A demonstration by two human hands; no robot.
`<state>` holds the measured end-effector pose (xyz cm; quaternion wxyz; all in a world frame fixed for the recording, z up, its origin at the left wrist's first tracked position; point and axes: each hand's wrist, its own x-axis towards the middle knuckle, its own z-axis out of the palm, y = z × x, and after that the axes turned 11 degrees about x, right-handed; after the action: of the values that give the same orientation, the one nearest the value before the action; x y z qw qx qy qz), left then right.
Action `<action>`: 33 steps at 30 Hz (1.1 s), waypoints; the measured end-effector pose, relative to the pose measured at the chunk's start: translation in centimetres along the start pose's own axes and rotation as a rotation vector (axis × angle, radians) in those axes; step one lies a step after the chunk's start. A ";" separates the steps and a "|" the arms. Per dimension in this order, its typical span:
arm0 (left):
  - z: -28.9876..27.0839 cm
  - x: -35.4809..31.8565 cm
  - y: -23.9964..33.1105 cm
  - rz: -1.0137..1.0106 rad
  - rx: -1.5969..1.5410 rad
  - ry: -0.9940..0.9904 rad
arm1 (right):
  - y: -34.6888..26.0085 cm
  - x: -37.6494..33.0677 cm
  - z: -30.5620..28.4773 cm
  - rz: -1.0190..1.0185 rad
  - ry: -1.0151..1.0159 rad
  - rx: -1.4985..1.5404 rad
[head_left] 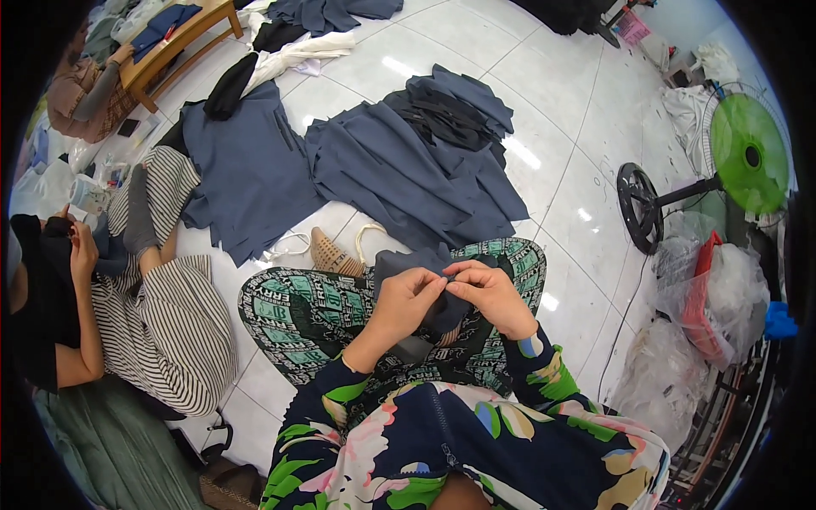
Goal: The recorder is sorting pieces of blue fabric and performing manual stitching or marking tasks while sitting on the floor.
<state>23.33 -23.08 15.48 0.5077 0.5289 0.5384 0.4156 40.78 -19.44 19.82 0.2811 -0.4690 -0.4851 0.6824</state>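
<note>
Above my lap, my left hand (405,301) and my right hand (495,297) meet, thumbs and forefingers pinched on one small spot of a slate-grey fabric piece (393,263). Its folds hang over and below my fingers, on my crossed legs in green-and-black patterned trousers (293,306). The fingertips nearly touch; whether something tiny sits between them, I cannot make out. Just beyond my knees lie a brown-checked cloth item (334,255) and a white cord loop (364,242).
Piles of slate-grey cut fabric (416,174) and a flat grey panel (242,161) cover the tiles ahead. A green fan (748,153) and plastic bags (659,374) stand at right. A co-worker in striped trousers (161,331) sits left; another person sits by a low wooden table (183,47).
</note>
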 end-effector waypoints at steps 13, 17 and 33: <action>-1.7 1.0 -0.1 -0.550 -0.685 -0.295 | 2.6 0.3 0.4 -0.247 -0.046 0.144; -1.5 0.7 0.0 -0.493 -0.473 -0.167 | 3.1 0.8 0.4 -0.179 0.047 0.157; -1.3 -1.0 1.8 -0.076 0.158 -0.125 | 2.7 1.1 0.9 -0.154 0.118 0.120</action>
<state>22.23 -23.78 17.58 0.5125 0.5713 0.5564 0.3184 39.67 -19.88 16.99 0.3882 -0.4520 -0.4608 0.6578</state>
